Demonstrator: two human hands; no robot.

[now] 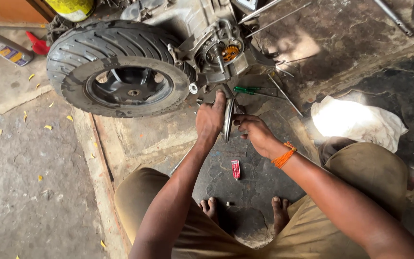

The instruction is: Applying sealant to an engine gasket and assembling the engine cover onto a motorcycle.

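A yellow container (73,7) stands at the top edge behind the wheel, only its lower part in view, so its contents cannot be told. A spray can (3,48) lies on its side at the far left, capped and shut, with a red cap-like piece (38,45) just beside it. A small red packet (235,169) lies flat on the dark floor (255,182) between the person's knees.

The person squats barefoot in front of a scooter engine (216,43) with its rear wheel (120,67) lying tilted on the ground. Both hands meet on a round metal disc (228,119), held on edge just below the engine's open side. The left hand (210,120) lies against the disc's left face, fingers stretched up along it and the fingertips reaching its upper rim. The right hand (255,132), with an orange thread (283,156) round the wrist, pinches the disc from the right, thumb and fingers curled to its rim. So the disc sits between the two hands, touching both, clear of the floor.

A green-handled screwdriver (247,89) lies just beyond the hands, and a white cloth (355,122) lies well to the right in a patch of sunlight.
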